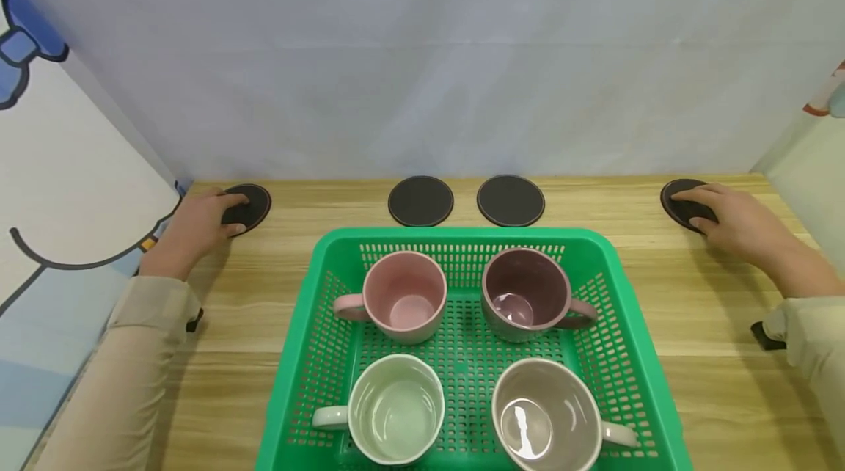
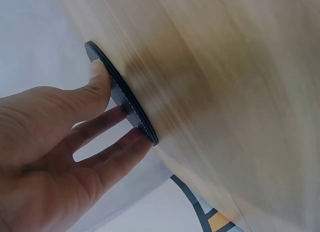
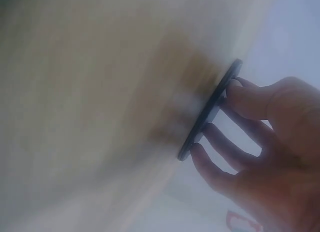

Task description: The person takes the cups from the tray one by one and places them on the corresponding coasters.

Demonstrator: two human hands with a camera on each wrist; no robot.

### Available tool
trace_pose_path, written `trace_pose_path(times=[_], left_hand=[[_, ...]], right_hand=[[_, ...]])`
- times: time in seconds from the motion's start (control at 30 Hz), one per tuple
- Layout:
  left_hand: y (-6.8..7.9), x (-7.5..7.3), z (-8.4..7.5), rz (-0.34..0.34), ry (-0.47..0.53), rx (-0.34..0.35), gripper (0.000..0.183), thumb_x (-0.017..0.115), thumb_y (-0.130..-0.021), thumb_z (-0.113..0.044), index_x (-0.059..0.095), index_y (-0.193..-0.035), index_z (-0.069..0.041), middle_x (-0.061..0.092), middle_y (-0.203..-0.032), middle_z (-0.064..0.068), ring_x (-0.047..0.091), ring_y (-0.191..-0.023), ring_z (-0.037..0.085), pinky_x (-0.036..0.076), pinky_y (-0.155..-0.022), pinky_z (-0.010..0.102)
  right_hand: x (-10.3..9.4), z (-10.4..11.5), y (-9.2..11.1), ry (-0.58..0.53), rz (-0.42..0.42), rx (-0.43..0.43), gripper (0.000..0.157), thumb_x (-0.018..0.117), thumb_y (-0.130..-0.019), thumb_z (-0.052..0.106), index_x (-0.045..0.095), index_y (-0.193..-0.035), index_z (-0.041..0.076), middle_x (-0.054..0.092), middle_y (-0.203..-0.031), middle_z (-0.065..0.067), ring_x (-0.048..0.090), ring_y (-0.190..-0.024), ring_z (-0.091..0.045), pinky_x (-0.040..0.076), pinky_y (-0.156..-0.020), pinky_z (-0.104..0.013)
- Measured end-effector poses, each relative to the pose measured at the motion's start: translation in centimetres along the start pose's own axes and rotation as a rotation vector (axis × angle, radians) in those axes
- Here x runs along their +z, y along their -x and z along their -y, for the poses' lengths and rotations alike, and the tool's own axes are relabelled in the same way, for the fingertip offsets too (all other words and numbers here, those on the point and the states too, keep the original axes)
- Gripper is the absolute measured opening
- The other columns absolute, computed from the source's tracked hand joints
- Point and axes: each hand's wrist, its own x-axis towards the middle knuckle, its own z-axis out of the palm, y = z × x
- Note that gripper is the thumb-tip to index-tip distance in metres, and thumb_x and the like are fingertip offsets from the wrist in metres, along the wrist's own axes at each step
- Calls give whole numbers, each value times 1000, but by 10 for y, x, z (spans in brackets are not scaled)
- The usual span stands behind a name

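At the far left of the wooden table, my left hand (image 1: 199,224) rests its fingertips on a round black coaster (image 1: 259,208). The left wrist view shows the thumb and fingers (image 2: 131,157) of that hand spread over the top of this stitched coaster (image 2: 131,100), which lies flat on the wood. Over at the far right, the right hand (image 1: 739,225) touches another black coaster (image 1: 675,196) in the same way. Seen from the right wrist, its spread fingertips meet the face of the coaster (image 3: 209,111). Neither hand has its fingers curled round anything.
Between the hands, a green perforated basket (image 1: 455,236) holds a pink mug (image 1: 404,291), a dark mauve mug (image 1: 526,291), a pale green mug (image 1: 396,409) and a beige mug (image 1: 551,412). Two more black coasters (image 1: 420,201) lie behind it, near a pale wall (image 1: 455,75).
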Motion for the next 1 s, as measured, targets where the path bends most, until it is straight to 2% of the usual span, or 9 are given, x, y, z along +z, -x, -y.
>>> trace_pose_path(times=[0.27,0.63,1.0], left_hand=[[-4,-2,-6,25,-63,6,57,69,-102,-19,48,-150,5,43,-146,43,50,-127,61,44,-107,72],[-9,1,-17,-12,-31,43,57,71,-99,-13,50,-147,9,45,-144,45,53,-124,61,48,-104,69],[-12,0,-28,0,-52,63,58,72,-99,-15,50,-147,9,46,-145,44,51,-128,60,45,-108,69]], right_hand=[[-1,8,-6,-24,22,-19,48,57,-101,-2,48,-147,-5,37,-149,-44,40,-130,-69,41,-102,-78],[1,18,-11,-37,26,-42,48,57,-102,-1,48,-148,-4,36,-151,-43,39,-131,-68,41,-104,-78],[2,31,-16,-59,13,-64,47,58,-102,0,50,-148,-3,38,-151,-41,40,-133,-67,39,-107,-77]])
